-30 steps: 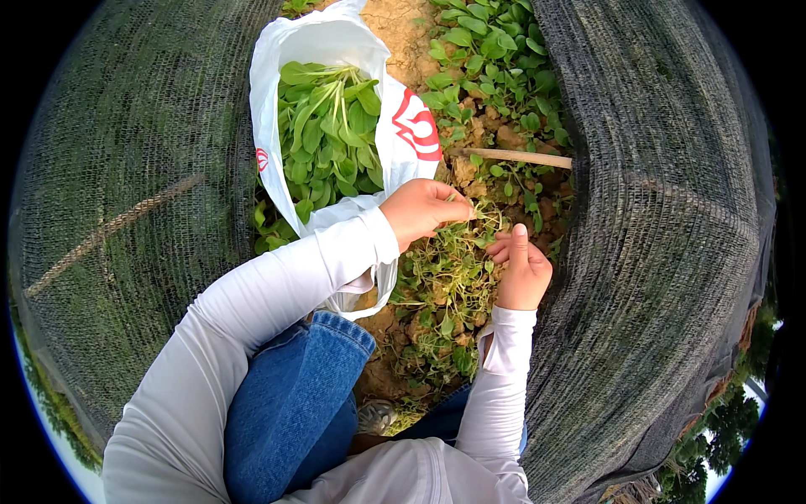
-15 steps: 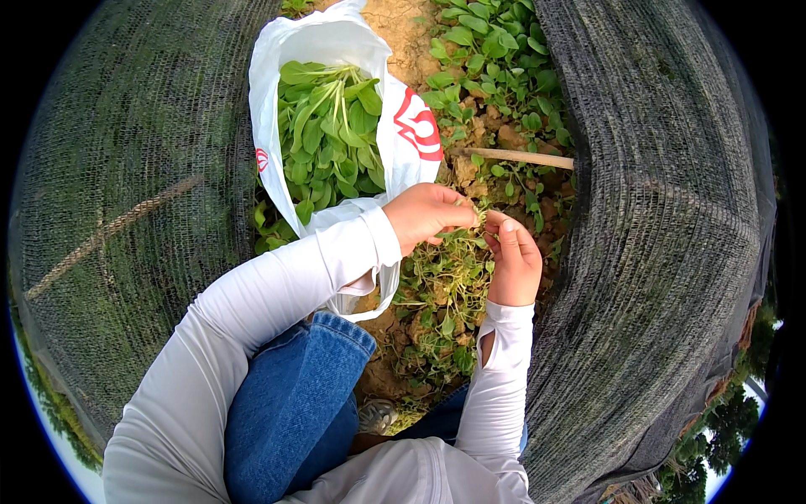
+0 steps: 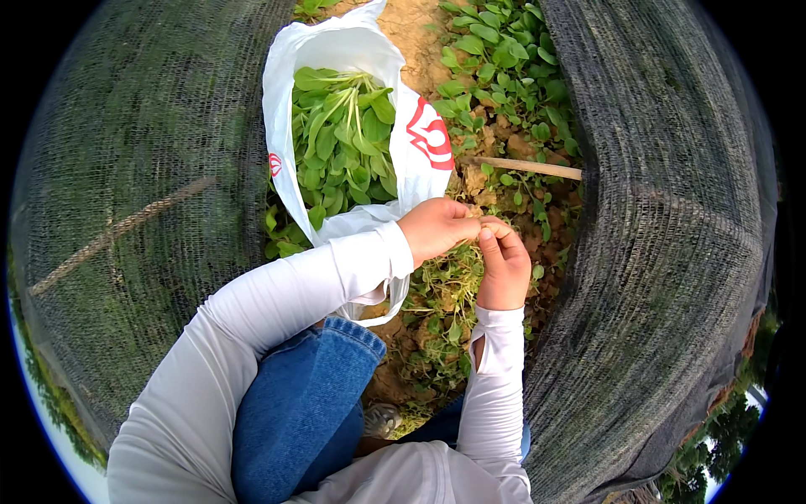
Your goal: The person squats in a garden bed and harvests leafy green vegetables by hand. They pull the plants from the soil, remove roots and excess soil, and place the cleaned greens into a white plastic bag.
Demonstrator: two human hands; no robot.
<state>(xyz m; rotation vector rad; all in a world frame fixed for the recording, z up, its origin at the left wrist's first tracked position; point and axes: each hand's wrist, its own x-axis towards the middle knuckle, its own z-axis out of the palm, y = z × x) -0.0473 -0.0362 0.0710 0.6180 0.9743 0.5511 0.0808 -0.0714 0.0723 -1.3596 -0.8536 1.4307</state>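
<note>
My left hand (image 3: 436, 228) and my right hand (image 3: 503, 270) meet at their fingertips, both pinched closed. What they hold there is too small and hidden to make out. Just left of them and behind my left wrist lies a white plastic bag (image 3: 280, 101) with a red print, gaping open, with a pile of leafy greens (image 3: 340, 143) with pale stems inside. Beneath my fingers is a patch of thin, partly yellowed plant bits and small leaves (image 3: 441, 311) on brown soil.
Dark mesh netting arches along the left (image 3: 134, 126) and right (image 3: 655, 319). A row of leafy seedlings (image 3: 504, 50) grows at the upper right beside dry soil (image 3: 407, 25). A pale stick (image 3: 529, 168) crosses the row. My jeans and shoe show below.
My right hand has moved left and its fingertips have closed in against those of my left hand, which has come slightly down and right. The whole view has shifted a little.
</note>
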